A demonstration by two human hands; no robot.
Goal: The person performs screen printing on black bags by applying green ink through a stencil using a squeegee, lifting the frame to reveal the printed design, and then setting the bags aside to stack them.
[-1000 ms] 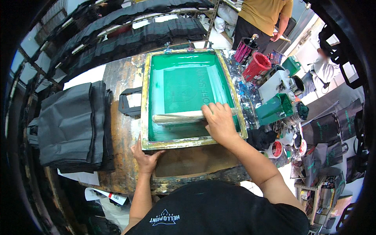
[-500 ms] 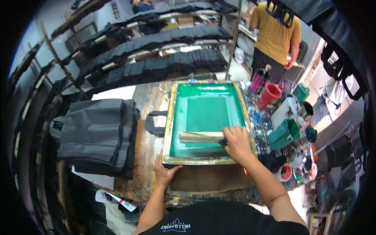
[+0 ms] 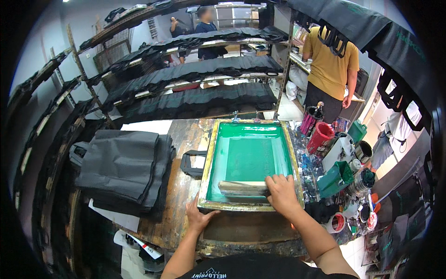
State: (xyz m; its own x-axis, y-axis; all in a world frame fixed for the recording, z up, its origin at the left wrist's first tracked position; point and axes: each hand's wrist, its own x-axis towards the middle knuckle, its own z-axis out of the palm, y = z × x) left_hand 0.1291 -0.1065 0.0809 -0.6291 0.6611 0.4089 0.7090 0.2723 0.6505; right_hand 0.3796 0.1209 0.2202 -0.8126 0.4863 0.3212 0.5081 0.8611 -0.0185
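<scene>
A screen printing frame [image 3: 215, 160] with a yellowed, ink-stained wooden rim lies on the worktable, its mesh covered in green ink. Across the near part of the mesh stands a wooden-handled squeegee [image 3: 241, 188]. My right hand [image 3: 282, 194] is closed on the squeegee's right end. At the frame's near left corner, my left hand [image 3: 197, 217] grips the rim, thumb along the near edge; part of its fingers is hidden. From under the frame's left side sticks out a black bag handle [image 3: 188, 163].
A stack of black fabric bags [image 3: 121, 169] lies at the left. Ink pots, a red cup [image 3: 320, 136] and a green container [image 3: 335, 179] crowd the right side. Racks [image 3: 195, 69] draped with black bags stand behind. A person in a yellow shirt [image 3: 331, 60] stands at the back right.
The squeegee has slid toward the frame's near edge with my right hand. My left hand stays at the corner. The whole view has tilted up, showing more of the room behind.
</scene>
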